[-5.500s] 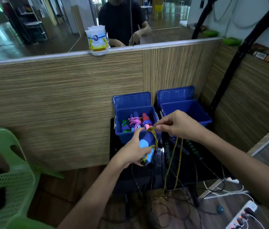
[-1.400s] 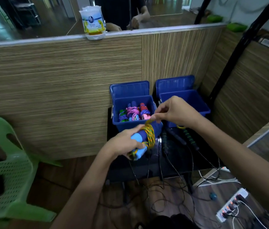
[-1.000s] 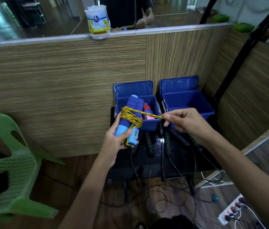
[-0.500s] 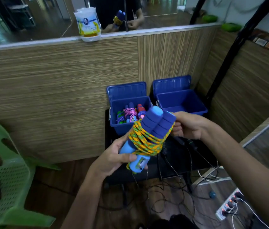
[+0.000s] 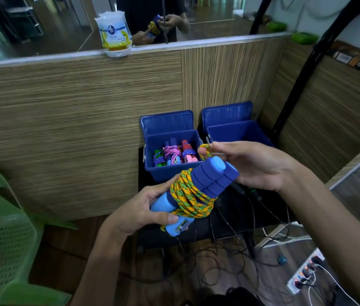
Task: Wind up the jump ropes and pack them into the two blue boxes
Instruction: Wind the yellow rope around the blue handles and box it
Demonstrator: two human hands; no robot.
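My left hand [image 5: 139, 210] grips the light-blue ends of a blue-handled jump rope [image 5: 199, 186], its yellow-green cord wound round both handles. My right hand [image 5: 258, 166] pinches a small loop of that cord [image 5: 204, 150] above the handle tops. Behind stand two blue boxes with lids up: the left box [image 5: 170, 172] holds several wound ropes [image 5: 174, 152], and in the right box [image 5: 238, 131] I see only bare floor. More ropes with dark handles [image 5: 252, 192] lie on the black stand under my hands.
A wood-grain partition with a mirror above it backs the boxes, and a wipes pack [image 5: 115, 36] sits on its ledge. A green plastic chair [image 5: 2, 244] stands at left. Thin black cords tangle on the floor [image 5: 218, 268], beside a power strip [image 5: 305, 272].
The last of the cord has been wound onto the handles since 5.5 s ago. In the last half second my right hand came off the handle tops and now pinches the cord's end loop.
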